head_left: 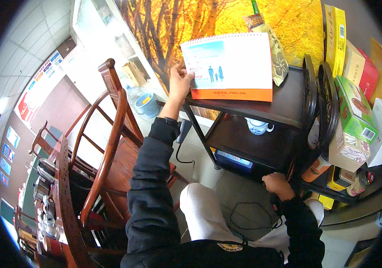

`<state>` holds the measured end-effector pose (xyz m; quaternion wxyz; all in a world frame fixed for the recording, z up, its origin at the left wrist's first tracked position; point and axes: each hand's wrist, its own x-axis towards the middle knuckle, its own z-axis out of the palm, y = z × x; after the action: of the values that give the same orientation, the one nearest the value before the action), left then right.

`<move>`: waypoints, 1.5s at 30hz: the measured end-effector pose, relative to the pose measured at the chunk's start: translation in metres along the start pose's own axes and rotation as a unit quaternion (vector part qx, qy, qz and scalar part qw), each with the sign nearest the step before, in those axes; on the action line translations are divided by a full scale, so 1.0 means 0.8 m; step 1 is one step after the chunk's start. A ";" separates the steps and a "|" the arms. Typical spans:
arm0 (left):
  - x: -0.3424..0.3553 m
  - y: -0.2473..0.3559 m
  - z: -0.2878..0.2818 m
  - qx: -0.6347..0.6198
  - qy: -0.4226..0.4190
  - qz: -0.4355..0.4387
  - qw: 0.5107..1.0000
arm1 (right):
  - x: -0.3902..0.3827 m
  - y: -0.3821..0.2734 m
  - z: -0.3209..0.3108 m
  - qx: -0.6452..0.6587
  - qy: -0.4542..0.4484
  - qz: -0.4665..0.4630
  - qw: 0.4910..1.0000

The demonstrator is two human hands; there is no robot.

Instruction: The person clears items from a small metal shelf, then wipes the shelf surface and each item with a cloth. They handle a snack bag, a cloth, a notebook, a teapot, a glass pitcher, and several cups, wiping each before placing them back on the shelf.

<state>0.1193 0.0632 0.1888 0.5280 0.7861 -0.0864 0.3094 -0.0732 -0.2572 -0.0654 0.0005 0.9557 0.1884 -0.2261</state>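
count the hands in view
2: the left hand at the calendar's left edge, the right hand lower down, near the cart. No others show.

Here we see a black top (186, 255), its long sleeves (151, 183) bunched in folds, pale oval emblem (230, 247) up front, off-white trousers (203, 212) below!

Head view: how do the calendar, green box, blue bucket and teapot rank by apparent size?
1. calendar
2. green box
3. blue bucket and teapot: too alike to rank; the teapot is partly hidden.
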 end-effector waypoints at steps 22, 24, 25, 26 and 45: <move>-0.023 -0.050 -0.009 0.135 -0.060 -0.027 0.989 | 0.005 0.004 0.009 0.006 0.032 -0.018 0.999; -0.017 -0.050 -0.007 0.136 -0.058 -0.040 0.988 | 0.004 0.005 0.009 0.013 0.033 -0.021 0.999; -0.015 -0.050 -0.007 0.132 -0.058 -0.049 0.988 | 0.004 0.004 0.009 0.014 0.035 -0.022 0.999; -0.013 -0.050 -0.006 0.159 -0.051 -0.035 0.985 | 0.004 0.004 0.009 0.013 0.033 -0.027 0.999; -0.109 0.123 0.083 0.365 -0.042 0.425 0.827 | 0.000 -0.006 -0.001 0.003 0.012 -0.015 1.000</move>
<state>0.0309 -0.0542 0.1980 0.0145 0.8197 -0.3144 0.4786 -0.0746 -0.2523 -0.0648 -0.0080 0.9552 0.2025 -0.2155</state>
